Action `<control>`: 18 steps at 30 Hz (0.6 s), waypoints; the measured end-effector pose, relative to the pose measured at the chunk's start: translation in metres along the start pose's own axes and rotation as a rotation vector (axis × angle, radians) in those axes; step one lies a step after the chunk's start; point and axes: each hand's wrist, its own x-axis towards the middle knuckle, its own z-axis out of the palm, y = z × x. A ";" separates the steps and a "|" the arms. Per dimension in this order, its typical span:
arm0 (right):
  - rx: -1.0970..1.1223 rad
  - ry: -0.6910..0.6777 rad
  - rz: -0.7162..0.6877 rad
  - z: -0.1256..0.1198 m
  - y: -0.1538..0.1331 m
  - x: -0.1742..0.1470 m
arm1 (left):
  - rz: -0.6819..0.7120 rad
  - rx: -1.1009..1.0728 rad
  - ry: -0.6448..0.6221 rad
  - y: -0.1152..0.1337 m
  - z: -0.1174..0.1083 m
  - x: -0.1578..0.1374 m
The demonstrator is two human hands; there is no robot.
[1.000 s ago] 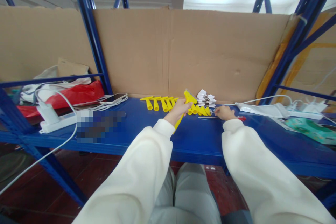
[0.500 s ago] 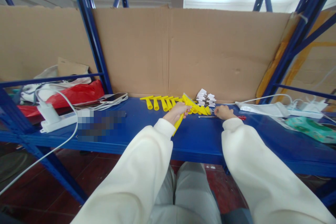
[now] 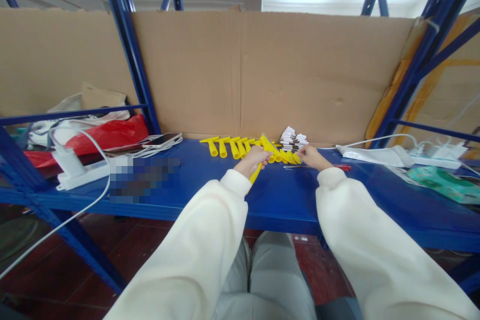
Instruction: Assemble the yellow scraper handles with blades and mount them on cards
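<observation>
My left hand point(image 3: 257, 158) is closed around the handle of a yellow T-shaped scraper point(image 3: 255, 174); its wide head points up and away from me. Behind that hand, several similar yellow T-shaped pieces point(image 3: 234, 149) lie in a row, their round hollow ends facing me. My right hand point(image 3: 312, 156) has its fingertips pinched together at the right end of a heap of small yellow parts point(image 3: 290, 157). Whatever is between those fingers is too small to make out. A stack of white pieces point(image 3: 292, 138) stands just behind it. A screwdriver with a red handle point(image 3: 343, 167) lies partly hidden by my right hand.
The blue shelf point(image 3: 210, 185) is backed by a cardboard sheet point(image 3: 300, 75). On the left are a white power strip point(image 3: 80, 175), a phone point(image 3: 163, 140) and a red bag point(image 3: 108, 135). Cables, a white packet point(image 3: 375, 155) and a green packet point(image 3: 442, 182) lie at right.
My right hand has shifted a little left, its fingertips now at the small yellow parts. My left hand keeps the yellow scraper in nearly the same place.
</observation>
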 end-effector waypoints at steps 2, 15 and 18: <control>0.164 0.021 -0.091 0.003 -0.013 -0.002 | 0.005 -0.003 0.004 0.000 0.000 0.000; 0.490 0.082 -0.309 0.032 -0.054 -0.005 | 0.005 -0.004 -0.009 0.000 0.000 0.000; 0.514 0.115 -0.336 0.036 -0.050 -0.002 | 0.007 -0.016 -0.016 -0.001 0.000 0.002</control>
